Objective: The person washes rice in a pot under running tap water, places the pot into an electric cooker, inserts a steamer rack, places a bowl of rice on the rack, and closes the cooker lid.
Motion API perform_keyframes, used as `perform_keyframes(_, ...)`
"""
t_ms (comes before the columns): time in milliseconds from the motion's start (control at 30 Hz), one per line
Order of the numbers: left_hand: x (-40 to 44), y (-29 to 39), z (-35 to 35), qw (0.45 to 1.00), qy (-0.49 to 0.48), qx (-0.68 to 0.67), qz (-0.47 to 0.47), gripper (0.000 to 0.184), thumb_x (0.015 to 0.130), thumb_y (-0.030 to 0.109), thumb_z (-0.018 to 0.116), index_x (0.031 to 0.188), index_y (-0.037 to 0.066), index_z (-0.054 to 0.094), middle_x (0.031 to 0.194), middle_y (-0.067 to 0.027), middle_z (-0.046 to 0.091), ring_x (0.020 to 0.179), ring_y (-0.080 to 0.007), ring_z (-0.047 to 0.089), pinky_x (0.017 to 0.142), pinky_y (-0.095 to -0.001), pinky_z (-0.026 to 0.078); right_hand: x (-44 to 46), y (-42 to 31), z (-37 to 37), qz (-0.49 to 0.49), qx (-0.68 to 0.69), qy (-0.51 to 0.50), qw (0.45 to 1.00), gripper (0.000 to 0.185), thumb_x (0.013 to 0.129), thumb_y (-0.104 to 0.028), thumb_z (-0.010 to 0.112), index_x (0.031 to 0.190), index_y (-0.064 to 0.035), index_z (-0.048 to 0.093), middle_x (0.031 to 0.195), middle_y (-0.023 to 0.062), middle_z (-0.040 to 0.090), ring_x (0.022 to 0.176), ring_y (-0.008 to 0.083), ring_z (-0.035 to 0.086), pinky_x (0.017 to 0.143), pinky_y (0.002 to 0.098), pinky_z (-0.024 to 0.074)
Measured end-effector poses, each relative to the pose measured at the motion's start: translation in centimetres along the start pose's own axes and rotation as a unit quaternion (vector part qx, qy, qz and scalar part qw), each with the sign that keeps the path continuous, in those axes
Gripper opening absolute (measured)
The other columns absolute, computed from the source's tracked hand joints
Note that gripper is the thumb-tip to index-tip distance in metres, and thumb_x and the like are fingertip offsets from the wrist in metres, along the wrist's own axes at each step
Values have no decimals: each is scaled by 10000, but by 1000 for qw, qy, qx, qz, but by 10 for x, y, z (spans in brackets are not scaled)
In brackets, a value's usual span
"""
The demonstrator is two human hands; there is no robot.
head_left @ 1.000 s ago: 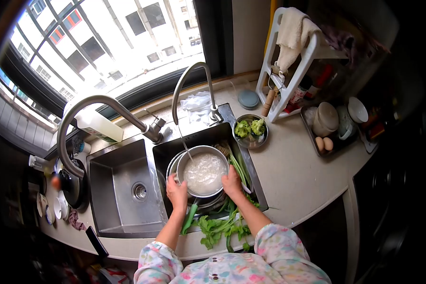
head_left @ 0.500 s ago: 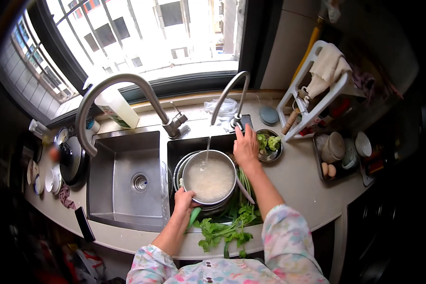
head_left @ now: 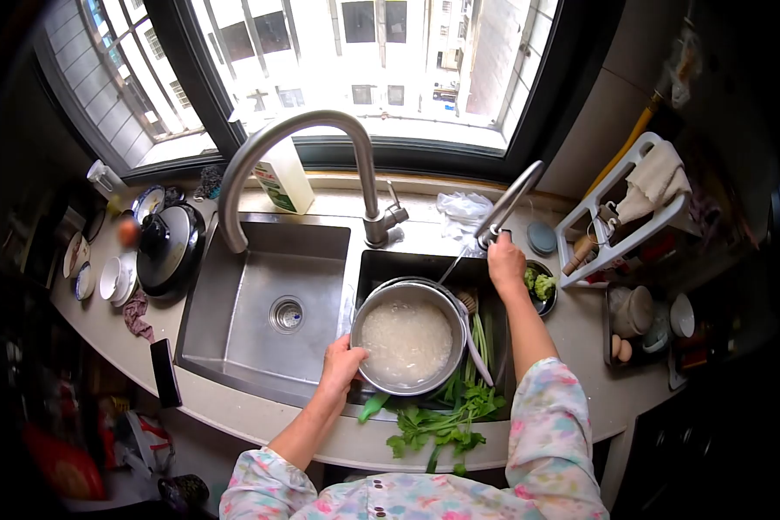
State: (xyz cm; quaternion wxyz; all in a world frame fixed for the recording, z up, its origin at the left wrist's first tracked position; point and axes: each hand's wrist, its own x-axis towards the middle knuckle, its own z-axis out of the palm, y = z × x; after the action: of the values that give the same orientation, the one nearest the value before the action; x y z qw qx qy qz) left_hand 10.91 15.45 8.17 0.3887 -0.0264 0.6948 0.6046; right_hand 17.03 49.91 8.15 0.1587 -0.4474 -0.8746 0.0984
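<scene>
A round metal pot [head_left: 406,345] of rice in cloudy water is held over the right sink basin. My left hand [head_left: 341,362] grips its left rim, thumb on top and fingers beneath. My right hand [head_left: 505,263] is closed around the base of the slim filter tap [head_left: 513,189], at its small handle, which the fingers mostly hide. A thin stream of water slants from the tap down to the pot's far edge. Beneath the pot sits another metal vessel [head_left: 461,303], partly hidden. Leafy celery [head_left: 446,425] lies at the basin's front, beside a green handle [head_left: 373,406].
The left basin [head_left: 269,347] lies under a large curved faucet [head_left: 364,156]. A bowl of broccoli [head_left: 542,286] is right of my right hand, near a white rack [head_left: 620,208]. A phone [head_left: 165,373] lies at the counter's front edge. A lidded black pan [head_left: 169,251] stands left.
My right hand has gone from reaching with extended fingers to closing on the tap's handle. The stream now meets the pot's far edge rather than its inside. The whole view has shifted.
</scene>
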Motion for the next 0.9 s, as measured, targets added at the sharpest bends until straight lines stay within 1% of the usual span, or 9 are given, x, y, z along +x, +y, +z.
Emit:
perform_keyframes(133,-16,21,-20,1000,-8,9,-4,251,707,30,515,939,-4,604,752,-71,609,587,-142,597,419,-258,482,-1,0,6,139,213,-24,967,319,819,-200,486,1087,-36,542,976,244,599,891,460,550,781,508,426)
perform_keyframes(233,-25,32,-41,998,-16,51,15,259,712,39,514,950,-3,609,763,-59,610,592,-137,600,435,-251,492,-68,-36,-27,18,432,-92,897,420,842,-267,559,1179,-26,496,1073,87,552,725,143,575,499,252,465)
perform_keyframes(300,-23,33,-56,999,-30,44,8,270,711,39,514,959,7,615,752,-48,609,578,-127,586,426,-244,468,-127,-65,-49,73,548,-281,785,522,847,-314,577,1284,-65,435,1142,11,525,976,109,511,692,241,464)
perform_keyframes(367,-20,32,-70,997,-39,58,11,268,723,57,514,965,10,619,738,-43,607,572,-117,578,428,-248,454,-174,-88,-46,-32,518,-301,800,601,833,-294,583,1334,-32,377,1234,67,486,1100,158,466,933,279,360)
perform_keyframes(433,-18,30,-87,995,-42,90,17,259,747,94,512,966,5,619,719,-44,604,573,-106,576,440,-262,450,-198,-106,-38,18,590,-290,753,520,818,-160,526,1291,21,408,1231,127,498,1137,193,457,974,305,338)
perform_keyframes(533,-19,31,-111,977,-46,205,44,274,827,138,520,1063,19,591,732,-73,621,666,-133,616,563,-295,487,-222,-127,-34,32,570,-231,788,499,775,-86,466,1255,45,440,1184,133,532,1103,187,482,956,289,351)
perform_keyframes(633,-9,13,-128,910,25,309,274,333,883,244,474,1075,-18,547,728,-161,626,631,-312,607,659,-384,492,-243,-143,-29,66,581,-207,785,500,760,-71,447,1245,51,450,1172,140,542,1087,192,496,945,282,360)
perform_keyframes(733,-31,30,-139,880,80,388,263,345,885,248,501,1124,0,522,851,-188,625,755,-381,574,728,-416,468,-259,-155,-18,90,574,-190,791,502,753,-72,446,1239,50,461,1152,147,563,1059,196,520,924,283,379)
perform_keyframes(900,-49,41,-144,748,93,466,463,424,807,299,589,1137,39,525,1083,-155,564,926,-328,533,749,-413,448,-279,-173,-9,100,523,-179,827,488,755,-77,445,1230,31,484,1108,161,596,1016,194,559,900,289,401)
